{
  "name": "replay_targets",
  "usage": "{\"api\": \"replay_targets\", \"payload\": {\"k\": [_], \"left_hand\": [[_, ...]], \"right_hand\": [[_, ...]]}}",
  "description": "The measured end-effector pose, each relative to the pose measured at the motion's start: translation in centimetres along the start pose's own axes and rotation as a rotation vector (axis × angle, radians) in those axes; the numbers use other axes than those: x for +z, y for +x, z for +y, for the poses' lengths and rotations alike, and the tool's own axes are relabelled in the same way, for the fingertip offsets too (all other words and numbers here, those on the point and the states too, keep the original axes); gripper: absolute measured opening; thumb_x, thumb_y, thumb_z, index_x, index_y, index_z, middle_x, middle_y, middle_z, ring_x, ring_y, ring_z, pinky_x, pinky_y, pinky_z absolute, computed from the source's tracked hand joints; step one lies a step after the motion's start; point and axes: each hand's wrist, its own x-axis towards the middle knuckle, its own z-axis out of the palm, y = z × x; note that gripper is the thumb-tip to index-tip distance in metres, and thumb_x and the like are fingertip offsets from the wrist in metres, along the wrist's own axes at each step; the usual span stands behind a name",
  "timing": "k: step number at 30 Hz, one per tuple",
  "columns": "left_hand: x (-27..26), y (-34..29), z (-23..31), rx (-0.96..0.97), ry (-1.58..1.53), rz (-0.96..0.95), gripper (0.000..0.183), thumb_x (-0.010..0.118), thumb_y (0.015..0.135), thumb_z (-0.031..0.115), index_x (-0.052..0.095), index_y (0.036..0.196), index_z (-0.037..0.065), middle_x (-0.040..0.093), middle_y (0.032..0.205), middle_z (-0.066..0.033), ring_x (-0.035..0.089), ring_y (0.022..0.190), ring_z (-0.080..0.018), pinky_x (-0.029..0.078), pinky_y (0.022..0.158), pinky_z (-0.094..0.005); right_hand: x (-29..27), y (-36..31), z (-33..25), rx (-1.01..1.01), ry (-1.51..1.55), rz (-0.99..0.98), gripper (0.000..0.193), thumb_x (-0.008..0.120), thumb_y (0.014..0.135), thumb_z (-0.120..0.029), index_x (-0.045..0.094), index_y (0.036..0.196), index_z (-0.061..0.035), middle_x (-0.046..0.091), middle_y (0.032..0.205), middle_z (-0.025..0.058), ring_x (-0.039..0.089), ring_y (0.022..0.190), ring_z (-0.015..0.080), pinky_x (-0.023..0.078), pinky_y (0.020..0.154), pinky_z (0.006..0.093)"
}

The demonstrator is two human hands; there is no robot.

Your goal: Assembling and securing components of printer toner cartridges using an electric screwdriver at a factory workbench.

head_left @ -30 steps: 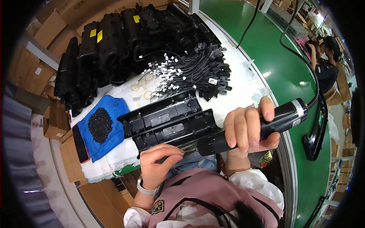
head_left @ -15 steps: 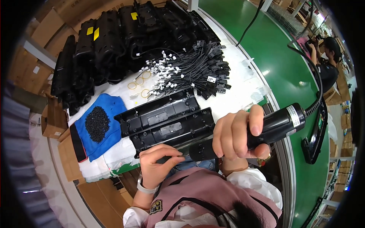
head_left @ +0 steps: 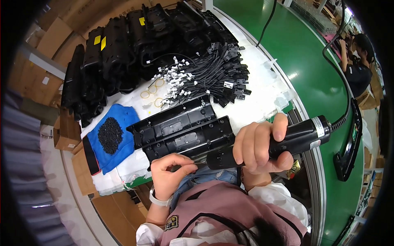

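My right hand (head_left: 259, 144) is wrapped round a black electric screwdriver (head_left: 303, 137), held almost level with its bit end to the left. At that end my left hand (head_left: 170, 172) pinches with thumb and forefinger; what lies between the fingertips is too small to make out. Just beyond the hands, two long black plastic housings (head_left: 180, 126) lie side by side on the white-covered table, hollow side up. Left of them, a pile of small black screws (head_left: 110, 135) rests on a blue cloth (head_left: 130, 116).
Black housings (head_left: 119, 49) are stacked along the table's back. A bundle of black cables (head_left: 221, 67) with white connectors lies before them, near several rubber bands (head_left: 153, 89). A green conveyor (head_left: 305, 86) runs along the right, carrying a long black part (head_left: 349, 151). Another person (head_left: 359, 67) is beyond it.
The view has shifted slightly. My left fingertips have come closer to the screwdriver's bit end, while my right hand keeps its grip.
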Motion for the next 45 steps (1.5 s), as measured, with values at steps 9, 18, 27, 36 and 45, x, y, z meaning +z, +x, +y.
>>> {"api": "replay_targets", "payload": {"k": [9,18,27,36,45], "left_hand": [[0.3,0.2,-0.1,0.157,0.125,-0.067,0.014,0.075,0.063,-0.009,0.067,0.072,-0.002,0.067,0.074,-0.0103,0.064,0.068,-0.0155,0.050,0.064,-0.0239],[0.8,-0.3,0.3,-0.045,-0.005,-0.086,0.009,0.070,0.070,-0.010,0.065,0.076,-0.005,0.068,0.074,-0.0099,0.064,0.066,-0.0134,0.051,0.063,-0.0232],[0.7,-0.7,-0.6,-0.043,-0.101,-0.080,0.009,0.069,0.073,-0.011,0.064,0.079,-0.007,0.066,0.077,-0.0135,0.064,0.066,-0.0157,0.053,0.062,-0.0248],[0.7,-0.9,-0.7,0.001,-0.014,-0.152,0.006,0.069,0.074,-0.009,0.065,0.078,-0.007,0.067,0.078,-0.0127,0.064,0.067,-0.0163,0.053,0.062,-0.0253],[1.7,-1.0,-0.5,0.061,-0.052,-0.162,0.011,0.069,0.078,-0.003,0.065,0.087,-0.006,0.066,0.081,-0.0125,0.064,0.069,-0.0152,0.052,0.063,-0.0246]], "right_hand": [[0.1,-0.4,-0.2,0.021,0.025,0.007,0.033,0.063,0.086,-0.027,0.038,0.101,-0.0106,0.053,0.058,-0.0007,0.051,0.038,0.0122,0.047,0.045,0.0295],[1.1,-0.6,-0.5,0.084,-0.023,0.109,0.037,0.066,0.084,-0.027,0.037,0.102,-0.0119,0.055,0.058,0.0014,0.052,0.040,0.0142,0.045,0.044,0.0297],[0.3,-1.2,-0.8,0.088,0.081,0.085,0.038,0.067,0.084,-0.027,0.037,0.101,-0.0114,0.056,0.062,0.0024,0.052,0.040,0.0150,0.044,0.043,0.0300],[0.4,-1.8,-1.3,0.107,0.088,0.021,0.041,0.069,0.081,-0.023,0.038,0.105,-0.0113,0.056,0.063,0.0024,0.051,0.041,0.0162,0.044,0.046,0.0319],[-0.3,-1.7,-1.1,0.098,0.267,0.129,0.042,0.067,0.082,-0.027,0.039,0.108,-0.0104,0.051,0.062,0.0029,0.046,0.043,0.0151,0.038,0.045,0.0312]]}}
